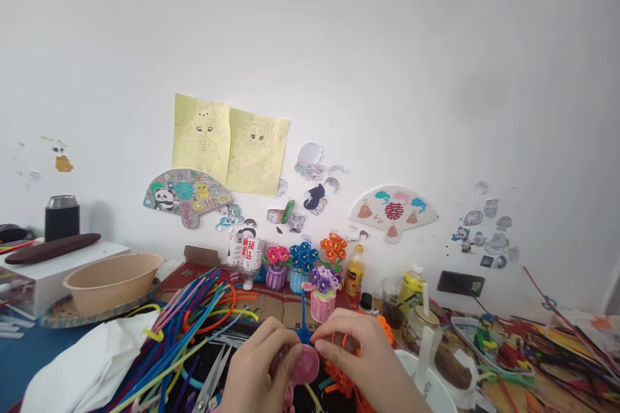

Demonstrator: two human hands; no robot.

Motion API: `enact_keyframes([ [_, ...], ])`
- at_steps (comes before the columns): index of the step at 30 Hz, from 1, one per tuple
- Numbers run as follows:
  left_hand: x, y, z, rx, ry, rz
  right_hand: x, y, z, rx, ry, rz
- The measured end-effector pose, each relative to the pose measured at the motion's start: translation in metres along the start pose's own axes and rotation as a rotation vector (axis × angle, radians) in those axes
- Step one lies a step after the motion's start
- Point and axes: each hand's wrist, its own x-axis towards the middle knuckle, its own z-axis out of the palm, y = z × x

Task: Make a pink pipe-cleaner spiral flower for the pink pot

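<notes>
Low in the centre, my left hand (264, 368) is closed around a pink pipe-cleaner coil (306, 364), a flat round spiral facing me. A blue pipe cleaner (303, 310) stands upright just behind the coil, bunched at its lower end. My right hand (365, 355) pinches at that blue bunch, its thumb beside the coil's right edge; the exact grip between the fingertips is partly hidden. Orange pipe-cleaner work (339, 377) lies under my right hand. Open-bladed scissors (213, 377) rest left of my left hand.
Loose coloured pipe cleaners (179, 322) spread at left, near a beige basin (113, 281) and white cloth (92, 361). Behind my hands stand pipe-cleaner flower pots (323, 303) and an orange drink bottle (356, 274). At right are a glass jar (421, 329) and a cluttered tray (489, 342).
</notes>
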Motion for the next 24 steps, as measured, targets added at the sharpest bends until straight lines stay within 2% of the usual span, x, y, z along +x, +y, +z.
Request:
enact_keyframes([
  [7, -0.003, -0.002, 0.003, 0.016, 0.002, 0.021, 0.001, 0.003, 0.006, -0.041, -0.001, 0.031],
  [13, -0.006, -0.006, 0.004, 0.032, -0.021, 0.022, 0.002, 0.003, 0.011, 0.015, -0.048, 0.056],
  [19, -0.006, -0.007, 0.002, -0.021, -0.054, -0.032, 0.002, 0.002, 0.011, 0.030, -0.041, 0.025],
  [24, -0.007, -0.009, 0.002, -0.116, 0.003, -0.062, 0.002, 0.004, 0.009, 0.061, -0.035, 0.018],
])
